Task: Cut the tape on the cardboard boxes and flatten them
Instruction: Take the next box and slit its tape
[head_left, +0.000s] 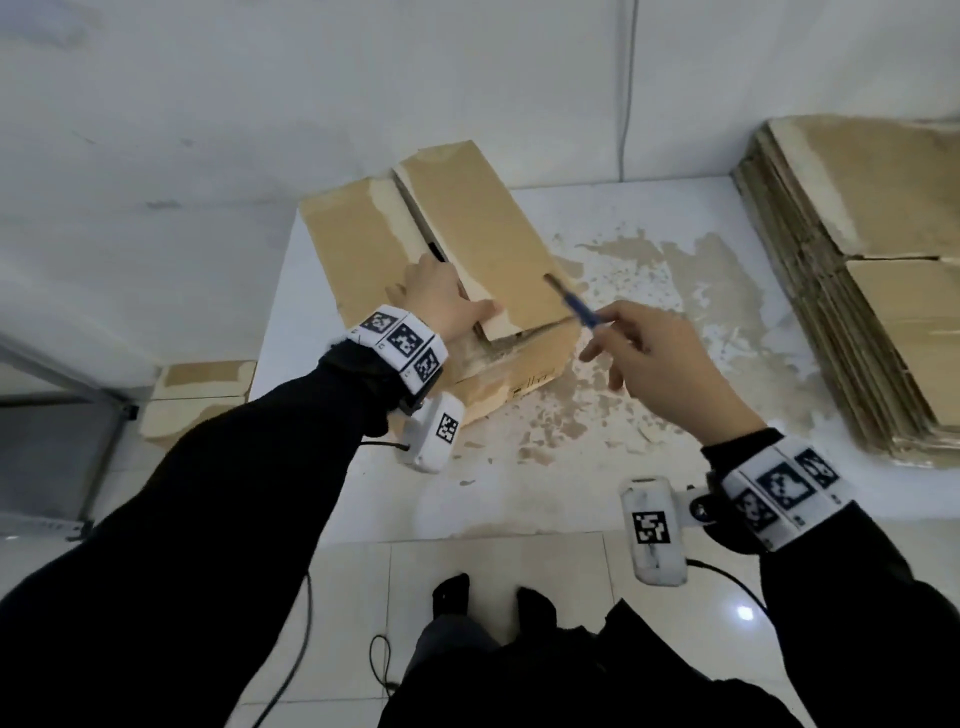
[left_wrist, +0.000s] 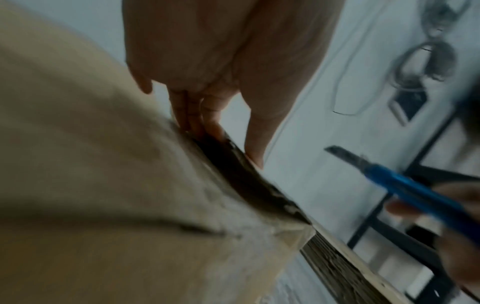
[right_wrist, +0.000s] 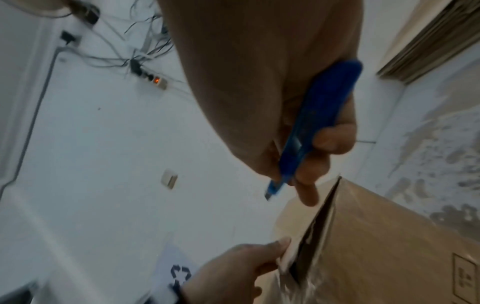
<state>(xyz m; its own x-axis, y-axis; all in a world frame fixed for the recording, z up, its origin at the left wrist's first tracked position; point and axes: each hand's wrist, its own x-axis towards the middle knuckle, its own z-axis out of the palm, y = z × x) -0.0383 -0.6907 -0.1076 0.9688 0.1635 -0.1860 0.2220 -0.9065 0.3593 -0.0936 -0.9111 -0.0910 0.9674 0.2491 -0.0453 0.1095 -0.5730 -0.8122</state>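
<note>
The right flap of the brown cardboard box (head_left: 441, 270) is pinched by the left hand (head_left: 441, 304) and should be lifted gently; the blue utility knife (head_left: 571, 306), pinched in the right hand (head_left: 660, 364) at 3 o'clock, is best kept clear.

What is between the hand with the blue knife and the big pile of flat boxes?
Only bare table, white with brown scuffed patches. The head view shows nothing lying between the right hand, which holds the blue knife, and the stack of flattened boxes.
</note>
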